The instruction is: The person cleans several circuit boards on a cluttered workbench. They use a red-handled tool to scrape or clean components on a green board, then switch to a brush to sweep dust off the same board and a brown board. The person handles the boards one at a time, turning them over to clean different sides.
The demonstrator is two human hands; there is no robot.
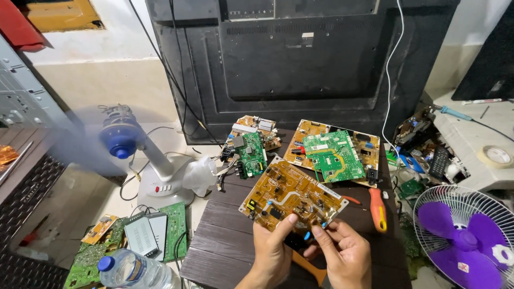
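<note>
While my left hand [274,246] and right hand [342,250] both grip the yellow-brown rectangular circuit board [292,195] over the dark slatted counter [225,241], a green board [333,155] lies at one o'clock.

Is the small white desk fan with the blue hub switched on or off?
On: the small white desk fan has blades blurred into a haze around its blue hub.

circuit board [292,195]: glossy amber laminate | table [225,241]: matt dark wood slats

Dark slatted table [225,241]: green circuit boards [333,155], orange-handled screwdriver [377,208].
</note>
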